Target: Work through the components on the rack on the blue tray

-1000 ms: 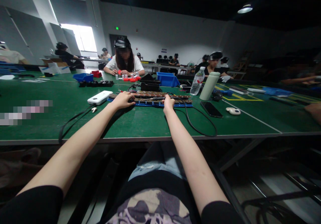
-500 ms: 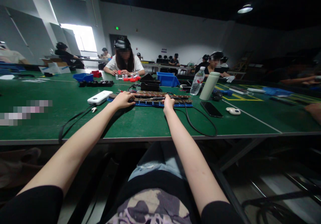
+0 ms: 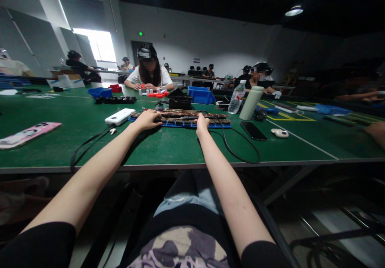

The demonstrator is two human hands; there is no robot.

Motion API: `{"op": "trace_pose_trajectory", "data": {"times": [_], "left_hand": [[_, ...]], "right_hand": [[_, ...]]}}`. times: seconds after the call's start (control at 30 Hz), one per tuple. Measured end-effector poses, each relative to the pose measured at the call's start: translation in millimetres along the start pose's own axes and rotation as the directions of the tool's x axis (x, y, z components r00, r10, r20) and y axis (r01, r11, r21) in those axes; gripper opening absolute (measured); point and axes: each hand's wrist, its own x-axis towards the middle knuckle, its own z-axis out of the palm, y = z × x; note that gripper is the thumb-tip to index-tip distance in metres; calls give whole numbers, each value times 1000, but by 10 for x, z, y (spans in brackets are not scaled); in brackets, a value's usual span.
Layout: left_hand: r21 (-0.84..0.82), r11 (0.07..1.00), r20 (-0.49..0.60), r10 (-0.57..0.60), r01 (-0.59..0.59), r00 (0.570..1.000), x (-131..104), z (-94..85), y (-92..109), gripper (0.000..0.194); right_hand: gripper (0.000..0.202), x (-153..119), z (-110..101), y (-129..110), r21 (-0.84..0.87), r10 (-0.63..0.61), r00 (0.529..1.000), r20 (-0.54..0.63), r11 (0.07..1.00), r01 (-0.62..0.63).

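Note:
A long blue rack [image 3: 210,125] lies across the table in front of me, with rows of thin copper-brown strips [image 3: 177,111] along it. Over its left half rests my left hand [image 3: 148,119], its fingers curled together at the strips; what they pinch, if anything, is too small to tell. My right hand [image 3: 202,122] is closed round a slim corded tool that looks like a soldering iron [image 3: 189,118]. Its thin end points left over the rack, towards my left fingers. A black cable [image 3: 226,142] loops on the table to the right of that hand.
Left of the rack lie a white device [image 3: 119,117], an earbud [image 3: 112,131] and a pink phone [image 3: 31,134]. Rightward are a water bottle [image 3: 236,97], a green flask [image 3: 251,103], a black phone [image 3: 253,131] and an earbud case [image 3: 279,133]. A blue bin [image 3: 201,95] and a co-worker [image 3: 148,71] are opposite.
Both hands, the tool and the rack look the same as before. On the right, a distant co-worker's white-gloved hand has shifted slightly.

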Motion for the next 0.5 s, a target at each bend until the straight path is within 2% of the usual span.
{"op": "trace_pose_trajectory", "data": {"times": [0.5], "left_hand": [[32,999,16,6,-6,1000,9,-2,3,39]], "right_hand": [[32,11,4,0,32,12,1000,10,999,-13]]}}
